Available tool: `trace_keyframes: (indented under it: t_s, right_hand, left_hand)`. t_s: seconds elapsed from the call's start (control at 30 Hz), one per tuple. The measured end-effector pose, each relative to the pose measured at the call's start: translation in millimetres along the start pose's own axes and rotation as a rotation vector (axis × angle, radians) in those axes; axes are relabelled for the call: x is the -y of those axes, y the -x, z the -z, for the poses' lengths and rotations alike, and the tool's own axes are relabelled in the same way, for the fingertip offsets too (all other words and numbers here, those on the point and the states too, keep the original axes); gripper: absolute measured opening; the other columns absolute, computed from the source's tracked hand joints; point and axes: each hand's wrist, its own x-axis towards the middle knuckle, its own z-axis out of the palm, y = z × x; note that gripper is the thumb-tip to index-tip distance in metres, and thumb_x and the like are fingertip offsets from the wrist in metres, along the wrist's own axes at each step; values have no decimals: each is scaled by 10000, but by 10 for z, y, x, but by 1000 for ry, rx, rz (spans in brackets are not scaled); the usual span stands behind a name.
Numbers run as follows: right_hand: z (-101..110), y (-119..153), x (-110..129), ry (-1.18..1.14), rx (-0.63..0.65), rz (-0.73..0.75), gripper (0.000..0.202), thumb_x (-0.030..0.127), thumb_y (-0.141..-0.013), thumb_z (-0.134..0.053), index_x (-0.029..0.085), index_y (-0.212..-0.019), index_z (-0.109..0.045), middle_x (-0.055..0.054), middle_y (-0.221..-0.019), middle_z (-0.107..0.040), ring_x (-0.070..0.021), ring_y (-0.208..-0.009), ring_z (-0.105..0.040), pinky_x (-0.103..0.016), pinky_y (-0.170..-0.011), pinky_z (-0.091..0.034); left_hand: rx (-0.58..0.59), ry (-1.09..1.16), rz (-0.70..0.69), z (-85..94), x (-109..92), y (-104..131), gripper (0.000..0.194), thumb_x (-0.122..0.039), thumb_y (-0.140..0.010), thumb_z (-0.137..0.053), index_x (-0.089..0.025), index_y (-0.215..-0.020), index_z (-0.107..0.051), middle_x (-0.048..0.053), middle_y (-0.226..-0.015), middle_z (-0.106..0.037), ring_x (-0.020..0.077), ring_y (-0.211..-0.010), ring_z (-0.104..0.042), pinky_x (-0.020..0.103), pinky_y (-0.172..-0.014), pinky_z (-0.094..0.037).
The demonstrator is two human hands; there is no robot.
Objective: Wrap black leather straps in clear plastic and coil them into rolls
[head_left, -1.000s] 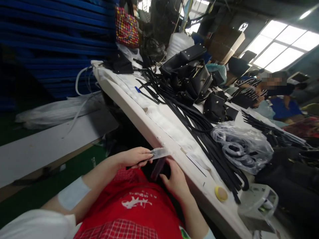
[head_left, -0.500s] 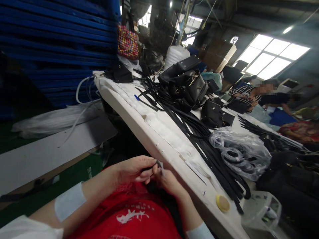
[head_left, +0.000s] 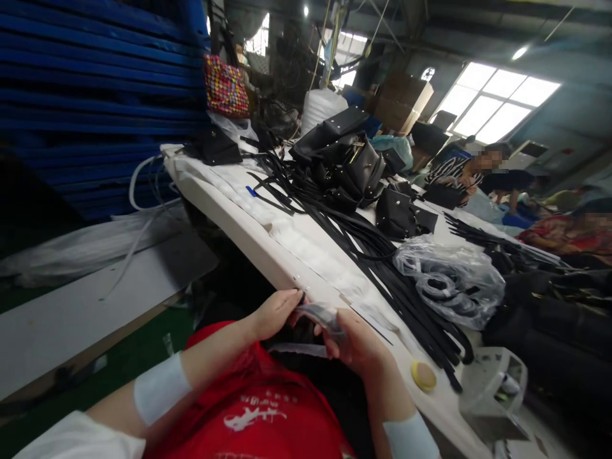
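Note:
Close to the near table edge, my left hand (head_left: pixel 277 313) pinches a small dark piece, with its fingers pressed together. My right hand (head_left: pixel 356 338) is wrapped round a greyish, translucent strip (head_left: pixel 318 313) that runs across to the left fingertips. Below it another pale strip (head_left: pixel 301 349) stretches toward the right hand. Both hands are above the red apron (head_left: pixel 258 408). What exactly the dark piece is cannot be made out.
Long black straps (head_left: pixel 377 261) lie along the white table (head_left: pixel 215 197), with black bags (head_left: pixel 351 162) behind. A clear plastic bag of coils (head_left: pixel 449 280), a yellow-rimmed disc (head_left: pixel 423 376) and a clear box (head_left: pixel 495 382) are at right. People sit at the far right.
My hands have moved apart, the right one to the right, and a longer stretch of translucent strip now shows between them. The camera view has shifted slightly.

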Motion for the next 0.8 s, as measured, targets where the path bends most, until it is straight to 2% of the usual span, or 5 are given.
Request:
trace_keyframes:
  t_s: [0.13, 0.3, 0.4, 0.67, 0.8]
  right_hand:
    - [-132, -4, -185, 205, 58, -92, 566, 647, -906, -392, 169, -1004, -681, 15, -539, -590, -90, -379, -427, -200, -379, -306]
    - [-85, -300, -616, 485, -84, 168, 382, 500, -952, -429, 178, -991, -631, -19, -709, -646, -151, -626, -599, -262, -600, -476]
    - [-31, -437, -733, 780, -243, 405, 380, 410, -991, -367, 185, -831, -627, -46, -784, -658, -172, -735, -599, -294, -713, -470]
    - [-64, -540, -691, 1062, -573, 742, 354, 268, -1005, -304, 185, -1032, -648, -84, -898, -686, -206, -839, -641, -321, -764, -491]
    - [53, -632, -689, 1143, -772, 861, 341, 228, -999, -312, 151, -981, -644, -90, -811, -665, -208, -766, -627, -329, -703, -498]
  left_hand:
    - [-357, 327, 1, 112, -136, -54, 383, -542, -874, -537, -182, -743, -533, -41, -580, -529, 114, -548, -512, 240, -609, -459]
    - [1, 721, 110, 200, -893, 365, 390, -462, -874, -572, -185, -613, -487, -113, -385, -221, 56, -326, -195, 213, -432, -426]
    - [9, 693, 224, 138, -1223, 629, 373, -403, -875, -588, -178, -592, -493, -93, -440, -240, 57, -368, -205, 200, -480, -446]
    - [85, 760, 250, 106, -1172, 590, 348, -395, -833, -622, -166, -583, -548, -96, -375, -273, 50, -303, -221, 207, -448, -482]
    - [150, 838, 331, 83, -1232, 635, 351, -377, -859, -595, -157, -587, -568, -72, -333, -349, 59, -270, -314, 201, -434, -492]
